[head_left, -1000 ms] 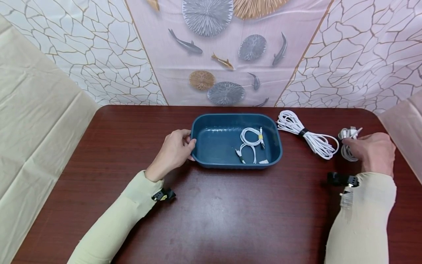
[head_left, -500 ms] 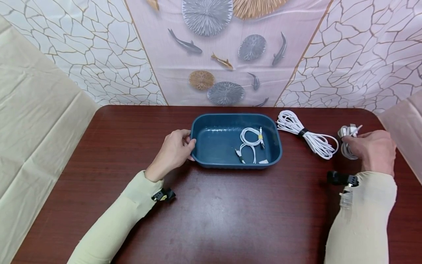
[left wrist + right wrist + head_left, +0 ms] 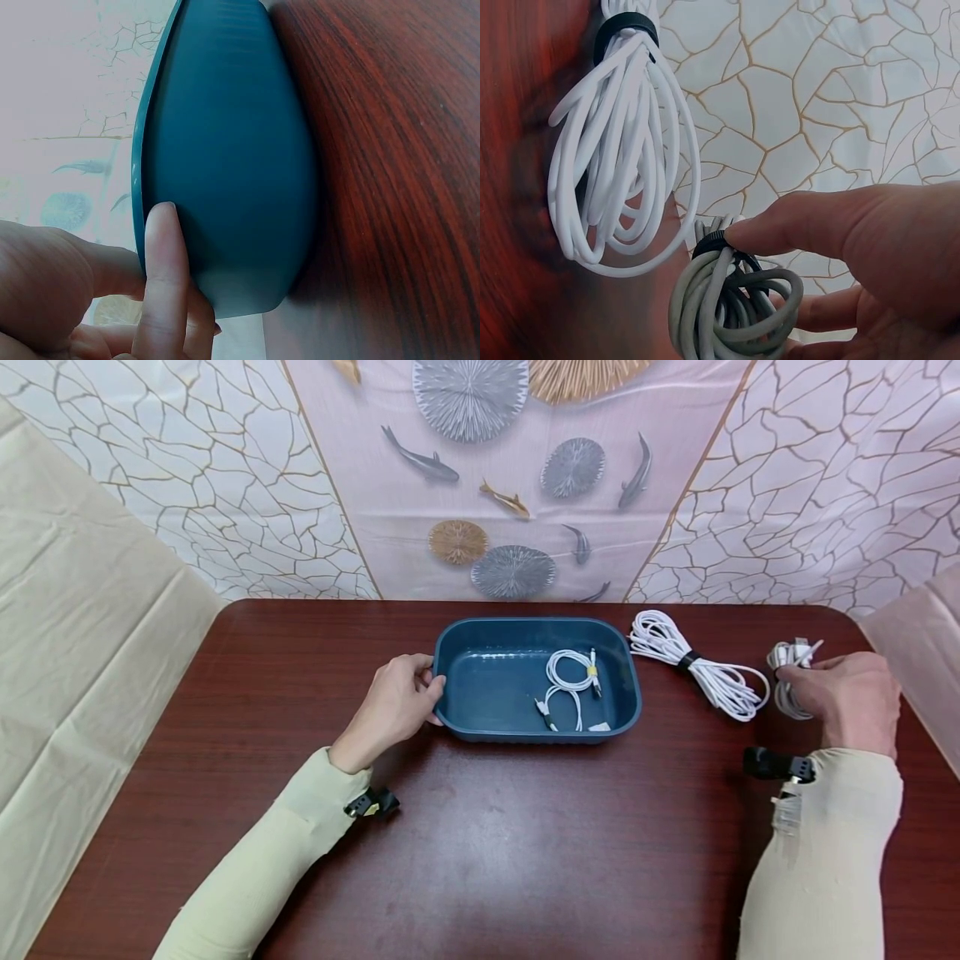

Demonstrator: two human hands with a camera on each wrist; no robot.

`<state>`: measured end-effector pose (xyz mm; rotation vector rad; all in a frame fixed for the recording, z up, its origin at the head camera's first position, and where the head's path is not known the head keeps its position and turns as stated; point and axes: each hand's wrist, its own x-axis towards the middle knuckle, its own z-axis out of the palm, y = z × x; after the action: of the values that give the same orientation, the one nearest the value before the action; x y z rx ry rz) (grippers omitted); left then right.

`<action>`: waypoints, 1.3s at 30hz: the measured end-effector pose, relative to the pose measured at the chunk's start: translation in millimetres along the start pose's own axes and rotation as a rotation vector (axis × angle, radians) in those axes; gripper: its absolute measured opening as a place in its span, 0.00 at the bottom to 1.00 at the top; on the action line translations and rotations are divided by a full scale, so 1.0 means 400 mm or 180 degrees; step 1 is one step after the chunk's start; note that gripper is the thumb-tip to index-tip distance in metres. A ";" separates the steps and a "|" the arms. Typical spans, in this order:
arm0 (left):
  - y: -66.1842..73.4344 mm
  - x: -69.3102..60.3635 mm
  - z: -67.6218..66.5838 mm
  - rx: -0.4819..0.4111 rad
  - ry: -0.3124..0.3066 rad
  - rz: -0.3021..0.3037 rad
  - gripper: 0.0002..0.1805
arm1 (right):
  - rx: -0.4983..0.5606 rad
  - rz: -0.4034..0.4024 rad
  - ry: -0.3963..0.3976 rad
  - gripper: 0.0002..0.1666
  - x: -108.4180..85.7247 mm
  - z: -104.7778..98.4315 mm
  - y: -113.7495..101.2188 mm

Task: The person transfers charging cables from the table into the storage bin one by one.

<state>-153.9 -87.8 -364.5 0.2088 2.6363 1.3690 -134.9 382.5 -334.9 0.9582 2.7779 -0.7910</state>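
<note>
A dark teal plastic bin (image 3: 487,693) stands on the table. My left hand (image 3: 397,702) grips its left end, thumb at the rim and fingers against the outer wall (image 3: 240,165). Inside, at the right, lie two small coiled white cables (image 3: 564,692), one with a yellow tie. At the far right my right hand (image 3: 847,702) pinches a bundled greyish-white cable (image 3: 735,300), thumb by its black strap. Between bin and right hand lies a long white cable bundle (image 3: 697,664) with a black strap round its middle.
The dark red-brown table (image 3: 480,843) ends at a patterned cloth backdrop (image 3: 517,485). Pale cloth (image 3: 82,610) hangs along the left side. A small white piece (image 3: 599,727) lies in the bin's front right corner.
My right hand, with the greyish-white cable bundle, has shifted slightly towards the back of the table. The left hand and the bin have stayed in place.
</note>
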 end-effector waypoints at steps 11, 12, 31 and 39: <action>-0.001 0.000 0.000 0.0008 -0.0002 0.0035 0.17 | -0.0015 0.0014 -0.0002 0.42 -0.008 -0.007 -0.010; -0.002 0.000 -0.001 0.0009 -0.0005 0.0045 0.16 | -0.0017 0.0011 0.0002 0.42 -0.008 -0.007 -0.010; -0.003 0.001 -0.002 0.0004 -0.0027 0.0086 0.15 | -0.0027 -0.0116 0.0071 0.42 -0.022 -0.009 -0.020; -0.001 0.000 0.000 0.0026 -0.0011 0.0047 0.16 | -0.0009 -0.0113 0.0084 0.42 -0.026 -0.010 -0.026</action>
<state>-154.0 -88.1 -364.7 0.2319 2.6433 1.3614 -132.7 371.9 -324.2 0.9282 2.8251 -0.7849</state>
